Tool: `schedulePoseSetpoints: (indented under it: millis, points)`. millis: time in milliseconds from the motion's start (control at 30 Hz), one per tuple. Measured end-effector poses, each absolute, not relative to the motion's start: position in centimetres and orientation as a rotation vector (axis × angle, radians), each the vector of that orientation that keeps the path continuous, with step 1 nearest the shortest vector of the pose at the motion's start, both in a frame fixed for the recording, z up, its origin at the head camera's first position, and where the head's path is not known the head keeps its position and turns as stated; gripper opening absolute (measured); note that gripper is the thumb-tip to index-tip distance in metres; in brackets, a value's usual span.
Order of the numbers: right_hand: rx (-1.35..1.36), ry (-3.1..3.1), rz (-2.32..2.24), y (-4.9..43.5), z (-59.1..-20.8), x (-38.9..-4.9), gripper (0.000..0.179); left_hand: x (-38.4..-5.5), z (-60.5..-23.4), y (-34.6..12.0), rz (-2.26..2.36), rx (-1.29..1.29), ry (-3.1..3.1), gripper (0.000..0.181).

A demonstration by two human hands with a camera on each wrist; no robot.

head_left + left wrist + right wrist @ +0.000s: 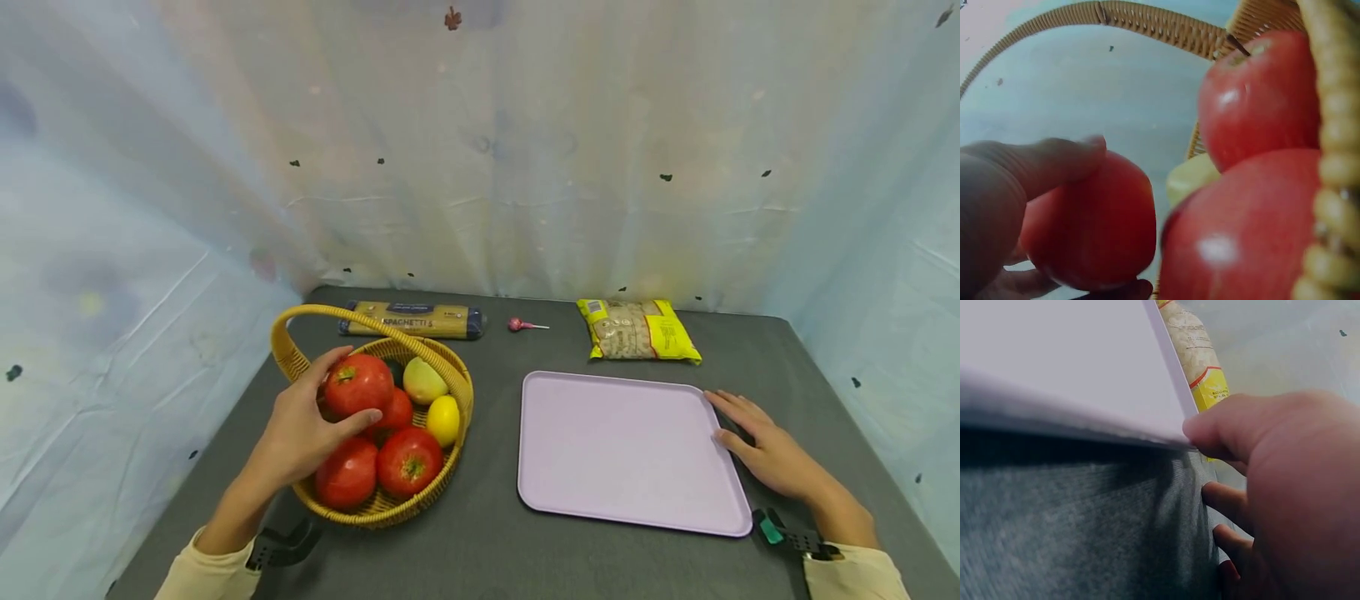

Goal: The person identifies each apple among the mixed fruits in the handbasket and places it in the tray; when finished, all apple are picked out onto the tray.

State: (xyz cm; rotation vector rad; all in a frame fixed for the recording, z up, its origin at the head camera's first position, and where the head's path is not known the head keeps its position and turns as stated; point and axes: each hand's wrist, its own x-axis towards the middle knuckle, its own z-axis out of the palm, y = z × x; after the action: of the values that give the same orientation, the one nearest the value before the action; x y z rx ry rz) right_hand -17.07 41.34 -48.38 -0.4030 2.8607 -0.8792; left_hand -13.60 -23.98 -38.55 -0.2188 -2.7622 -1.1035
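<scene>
My left hand (300, 432) grips a red apple (358, 383), thumb on the near side and fingers round the far side. The apple is over the left part of a yellow wicker basket (450, 367) with a tall arched handle. More red apples (410, 461) lie in the basket, beside a lemon (443, 420) and a pale yellow-green fruit (423, 381). A dark fruit behind is mostly hidden. On the right, my right hand (772, 450) rests at the edge of a pale lilac tray (630, 454); its thumb (1216, 428) touches the rim, fingers loosely extended.
Behind the basket lies a spaghetti packet (420, 321). A pink lollipop (516, 324) sits at the back middle. The yellow bag (633, 331) with pale contents lies behind the tray. Light curtains (487, 167) enclose the grey table (495, 533) at back and sides.
</scene>
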Motion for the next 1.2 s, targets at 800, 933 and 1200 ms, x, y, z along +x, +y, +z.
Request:
schedulePoseSetpoints:
  millis: [800,933,1200]
  points:
    - [-0.402,2.862,-0.860,41.5,-48.3,-17.5,0.069,-10.1,-32.4,-15.4,-1.647,-1.205,-2.263,0.100]
    - [-0.392,2.858,-0.857,41.6,-48.4,-17.4,0.070,-10.8,-31.7,-11.1,-1.674,-1.296,-2.303,0.100]
    - [-0.373,2.855,-0.863,41.4,-48.5,-17.2,0.070,-12.0,-30.1,-4.1,-1.602,-1.481,-2.173,0.097]
